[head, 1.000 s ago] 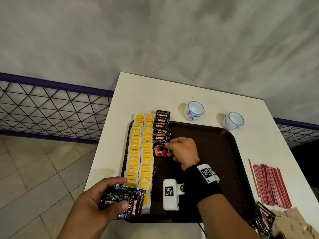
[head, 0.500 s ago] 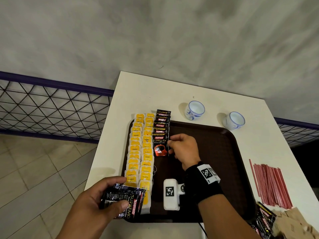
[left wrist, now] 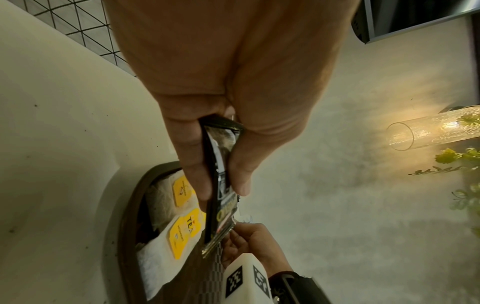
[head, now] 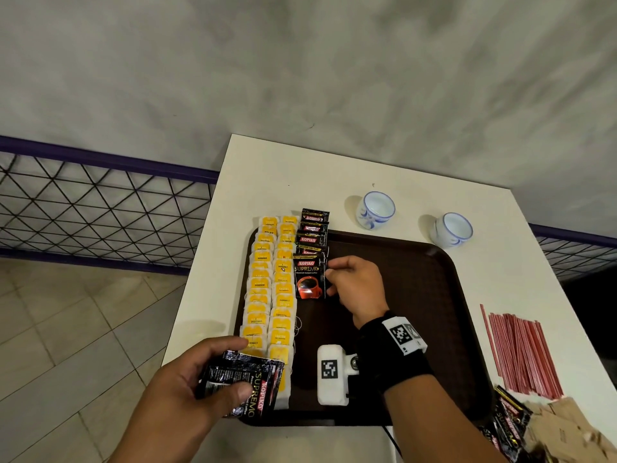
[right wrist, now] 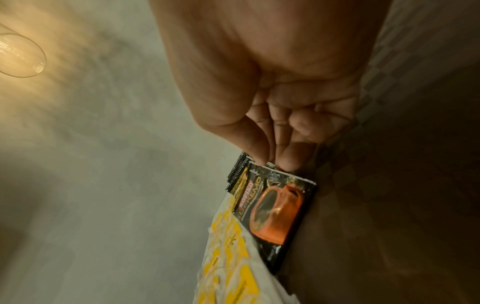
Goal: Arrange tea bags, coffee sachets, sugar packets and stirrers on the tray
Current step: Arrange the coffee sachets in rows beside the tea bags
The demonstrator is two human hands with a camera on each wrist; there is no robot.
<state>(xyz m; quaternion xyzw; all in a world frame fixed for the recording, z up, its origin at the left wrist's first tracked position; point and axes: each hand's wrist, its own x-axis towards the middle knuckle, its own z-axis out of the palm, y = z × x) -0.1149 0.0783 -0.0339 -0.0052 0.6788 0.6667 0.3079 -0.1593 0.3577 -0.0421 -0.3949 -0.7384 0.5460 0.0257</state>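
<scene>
A brown tray (head: 417, 279) holds two columns of yellow-tagged tea bags (head: 267, 289) along its left side. Beside them runs a row of overlapping black coffee sachets (head: 314, 228). My right hand (head: 329, 275) pinches the right edge of the nearest sachet (head: 310, 279), which lies flat on the tray. In the right wrist view, thumb and fingertips (right wrist: 285, 162) nip that sachet (right wrist: 275, 209) at its corner. My left hand (head: 230, 369) hovers over the tray's near left corner and grips a stack of coffee sachets (head: 247, 385), seen edge-on in the left wrist view (left wrist: 221, 185).
Two white-and-blue cups (head: 375, 208) (head: 452, 228) stand beyond the tray's far edge. Red stirrers (head: 521, 352) lie on the table to the right. Brown packets (head: 574, 429) and more coffee sachets (head: 507, 419) sit at the near right. A wire fence (head: 100, 208) runs left of the table.
My right hand has nudged the nearest sachet slightly farther up the row. The left hand keeps its stack in the same place.
</scene>
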